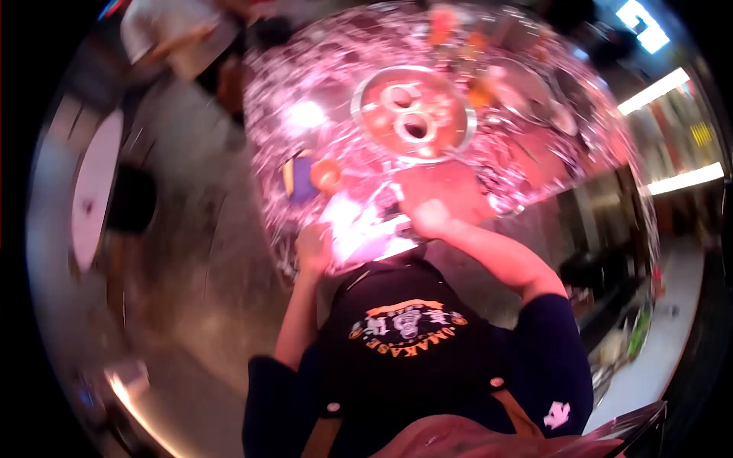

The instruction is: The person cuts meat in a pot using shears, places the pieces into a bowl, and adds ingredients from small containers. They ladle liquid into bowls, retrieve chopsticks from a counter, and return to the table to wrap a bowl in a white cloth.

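Observation:
My left hand is at the table's near edge, beside a glaring bright patch. Motion blur smears its fingers, so I cannot make out their pose. My right hand looks closed at the near edge of a flat reddish board. What it holds, if anything, is too blurred to name. Beyond the board stands a large round metal-rimmed tray. Two small white-rimmed bowls with dark contents, a nearer bowl and a farther bowl, sit inside it.
A foil-like shiny cover spreads over the table under pink light. Left of the board are a small orange bowl and a blue-and-yellow item. Pans crowd the far right. Another person stands at the far left.

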The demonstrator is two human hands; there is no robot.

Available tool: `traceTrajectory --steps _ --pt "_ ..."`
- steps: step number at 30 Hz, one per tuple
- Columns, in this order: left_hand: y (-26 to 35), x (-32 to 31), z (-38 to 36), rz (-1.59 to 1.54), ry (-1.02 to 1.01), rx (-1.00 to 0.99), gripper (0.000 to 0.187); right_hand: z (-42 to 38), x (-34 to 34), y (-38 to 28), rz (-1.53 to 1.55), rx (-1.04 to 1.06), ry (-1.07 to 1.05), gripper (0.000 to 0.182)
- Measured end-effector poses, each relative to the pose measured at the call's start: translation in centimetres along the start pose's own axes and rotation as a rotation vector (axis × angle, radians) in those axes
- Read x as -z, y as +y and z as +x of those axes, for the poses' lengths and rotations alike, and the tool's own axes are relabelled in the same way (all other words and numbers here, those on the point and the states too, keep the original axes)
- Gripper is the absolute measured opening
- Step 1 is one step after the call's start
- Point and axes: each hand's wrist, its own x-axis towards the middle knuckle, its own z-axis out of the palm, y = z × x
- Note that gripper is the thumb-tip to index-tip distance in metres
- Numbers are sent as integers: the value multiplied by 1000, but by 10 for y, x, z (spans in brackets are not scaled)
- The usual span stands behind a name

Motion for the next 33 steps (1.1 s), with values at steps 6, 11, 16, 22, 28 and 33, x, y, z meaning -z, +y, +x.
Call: traceTrajectory --steps 6,11,16,22,28,33 --pt "-2 9 -15 -364 -233 487 24 -29 -16 -13 325 108 291 36" --pt "1 -4 -27 -359 -118 563 17 -58 -97 -11 1025 -214 241 51" --pt "14 5 -24 -904 -164 559 26 -54 -106 -5 1289 -264 80 55" --pt "46 -2 -37 -529 -271 712 22 17 -83 16 1370 -228 -48 47" --pt "80 14 -36 -841 77 817 25 140 -35 5 762 -273 84 50" --pt "80 50 -15 -1153 119 923 24 177 -14 -5 535 -392 -26 59"
